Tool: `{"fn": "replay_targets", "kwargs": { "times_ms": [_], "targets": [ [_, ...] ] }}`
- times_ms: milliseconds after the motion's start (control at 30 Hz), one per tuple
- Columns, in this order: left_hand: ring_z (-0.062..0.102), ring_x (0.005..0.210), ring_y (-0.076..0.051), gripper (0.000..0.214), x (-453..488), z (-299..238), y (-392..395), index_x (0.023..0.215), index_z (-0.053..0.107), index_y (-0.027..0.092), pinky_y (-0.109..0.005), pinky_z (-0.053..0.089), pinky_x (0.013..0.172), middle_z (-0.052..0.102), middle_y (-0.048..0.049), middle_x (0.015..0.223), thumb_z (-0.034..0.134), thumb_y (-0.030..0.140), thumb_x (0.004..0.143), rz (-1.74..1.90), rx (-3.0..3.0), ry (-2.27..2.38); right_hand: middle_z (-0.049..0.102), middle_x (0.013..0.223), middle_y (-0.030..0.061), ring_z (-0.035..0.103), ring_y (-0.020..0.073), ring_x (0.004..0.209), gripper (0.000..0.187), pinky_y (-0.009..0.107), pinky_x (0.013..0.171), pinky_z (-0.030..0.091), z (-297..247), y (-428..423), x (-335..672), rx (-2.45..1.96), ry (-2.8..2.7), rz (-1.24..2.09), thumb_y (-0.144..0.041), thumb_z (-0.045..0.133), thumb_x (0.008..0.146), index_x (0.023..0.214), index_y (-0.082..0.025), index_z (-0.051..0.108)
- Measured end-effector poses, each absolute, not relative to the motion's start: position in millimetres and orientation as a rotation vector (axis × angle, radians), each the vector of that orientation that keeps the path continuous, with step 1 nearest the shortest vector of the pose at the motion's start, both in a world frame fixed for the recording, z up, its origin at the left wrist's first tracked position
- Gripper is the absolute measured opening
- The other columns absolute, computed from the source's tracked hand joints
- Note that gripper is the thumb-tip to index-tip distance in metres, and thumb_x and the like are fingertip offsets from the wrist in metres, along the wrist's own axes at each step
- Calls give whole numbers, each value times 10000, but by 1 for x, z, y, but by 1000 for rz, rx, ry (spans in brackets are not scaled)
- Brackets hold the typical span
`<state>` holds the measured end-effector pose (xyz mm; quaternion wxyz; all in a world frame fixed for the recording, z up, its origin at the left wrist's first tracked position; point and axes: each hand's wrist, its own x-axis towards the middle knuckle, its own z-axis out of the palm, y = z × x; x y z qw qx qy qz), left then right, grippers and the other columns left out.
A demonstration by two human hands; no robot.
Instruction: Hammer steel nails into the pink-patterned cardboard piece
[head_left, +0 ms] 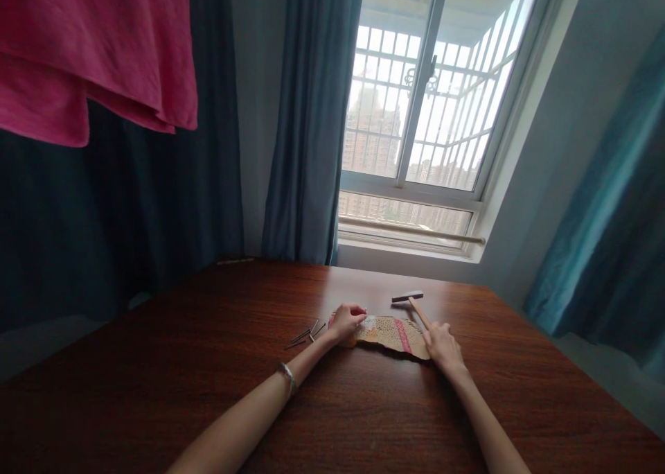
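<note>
A hammer (420, 312) with a wooden handle and a dark head is gripped in my right hand (444, 346), its head just above the table beyond the sole-shaped piece. That tan, speckled piece (384, 332) has a pink band and a wavy near edge, and it lies flat between my hands. Over its left end, my left hand (347, 323) is closed in a pinch. Whatever its fingertips hold, if anything, is too small to make out. Several thin metal rods (306, 333), perhaps nails or punches, lie loosely just left of my left hand.
Everything rests on a dark reddish-brown wooden table (156, 391). Behind it are blue curtains (309, 127) and a barred window (415, 113). A pink cloth (104, 51) hangs at the upper left. Another curtain (597, 217) hangs on the right.
</note>
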<state>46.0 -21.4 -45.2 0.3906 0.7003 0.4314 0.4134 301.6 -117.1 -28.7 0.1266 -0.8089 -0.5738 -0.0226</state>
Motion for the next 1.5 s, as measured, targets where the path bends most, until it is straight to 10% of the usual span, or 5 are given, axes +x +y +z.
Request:
{"fn": "replay_targets", "kwargs": {
  "times_ms": [367,833,1500],
  "targets": [
    [624,762,-171,224,48,-51,-17,793,690,131,-241,457,683,697,-61,805,586,280,661,1032,1796,1136,374,527,-86,281,16,338,311,131,338,188,23,-136,247,-1232,-1096,1518,-429,521,758,924,-176,449],
    [616,746,-186,265,47,-41,-24,778,697,119,-251,441,662,698,-67,779,589,326,653,1000,1800,1163,427,538,-71,301,23,279,366,149,228,230,32,-173,232,-1259,-1339,1399,-543,535,726,791,-193,454],
    [607,735,-194,282,45,-31,-29,778,724,136,-248,424,642,704,-46,766,595,335,627,908,1803,1261,449,539,-57,335,38,266,506,148,223,200,39,-179,223,-1317,-1266,1408,-530,540,708,1089,-198,514]
  ]
}}
